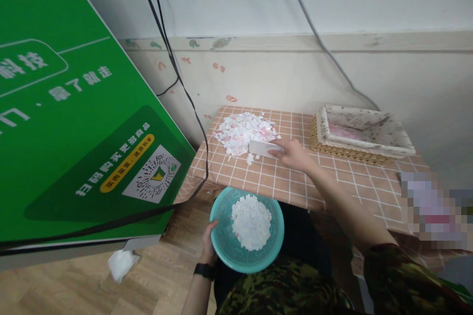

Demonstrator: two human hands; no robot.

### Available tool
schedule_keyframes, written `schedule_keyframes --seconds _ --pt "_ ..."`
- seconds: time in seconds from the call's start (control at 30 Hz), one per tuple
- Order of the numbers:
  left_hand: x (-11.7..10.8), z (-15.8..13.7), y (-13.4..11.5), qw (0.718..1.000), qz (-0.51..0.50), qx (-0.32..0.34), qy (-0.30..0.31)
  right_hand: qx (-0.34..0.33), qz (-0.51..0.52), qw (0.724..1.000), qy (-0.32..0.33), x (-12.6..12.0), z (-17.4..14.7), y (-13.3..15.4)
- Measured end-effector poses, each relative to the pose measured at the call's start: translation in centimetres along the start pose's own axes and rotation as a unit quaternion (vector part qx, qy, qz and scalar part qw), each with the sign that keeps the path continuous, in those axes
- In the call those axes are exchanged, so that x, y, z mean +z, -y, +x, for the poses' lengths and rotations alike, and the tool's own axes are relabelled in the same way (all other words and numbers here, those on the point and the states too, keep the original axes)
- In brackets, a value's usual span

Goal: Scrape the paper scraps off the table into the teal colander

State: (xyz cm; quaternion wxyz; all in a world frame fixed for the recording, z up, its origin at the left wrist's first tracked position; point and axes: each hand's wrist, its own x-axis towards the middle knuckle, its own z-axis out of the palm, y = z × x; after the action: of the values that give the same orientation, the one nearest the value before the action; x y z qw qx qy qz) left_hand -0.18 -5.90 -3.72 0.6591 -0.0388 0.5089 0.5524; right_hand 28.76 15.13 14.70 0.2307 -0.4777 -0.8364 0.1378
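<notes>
My right hand [293, 154] grips a flat white card-like scraper [263, 148] whose far end touches the near edge of a heap of small white and pink paper scraps [246, 130] on the table. With my left hand [209, 243] I hold the left rim of a round teal plastic colander [275, 246], thumb over the edge. Inside the colander lies a pile of white scraps [252, 224]. It sits just below the table's front edge, over my lap. A few loose scraps [250, 159] lie in front of the heap.
A cloth-lined wicker basket [351, 152] with pinkish contents stands at the back right of the checked tablecloth [295, 182]. To the left rises a green printed cabinet [111, 157]. A black cable [194, 108] hangs beside the table; a white bag [121, 264] lies on the floor.
</notes>
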Motion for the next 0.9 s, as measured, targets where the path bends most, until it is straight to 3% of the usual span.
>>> schedule_keyframes --seconds 0.3,0.5,0.7,0.9 --pt "0.0 -0.3 -0.1 1.0 -0.001 0.024 -0.009 -0.014 0.035 0.999 -0.017 0.2 -1.5 -0.5" --pt "0.3 -0.3 -0.1 1.0 0.006 0.012 -0.005 -0.037 0.055 0.998 0.019 -0.1 -3.4 -0.3" --pt "0.6 -0.7 0.0 1.0 -0.002 0.018 -0.004 0.046 0.023 0.993 -0.11 1.1 -5.3 -0.5" --pt "0.8 -1.0 0.2 1.0 -0.006 0.014 0.0 0.051 0.007 0.997 -0.062 3.3 -6.3 0.5"
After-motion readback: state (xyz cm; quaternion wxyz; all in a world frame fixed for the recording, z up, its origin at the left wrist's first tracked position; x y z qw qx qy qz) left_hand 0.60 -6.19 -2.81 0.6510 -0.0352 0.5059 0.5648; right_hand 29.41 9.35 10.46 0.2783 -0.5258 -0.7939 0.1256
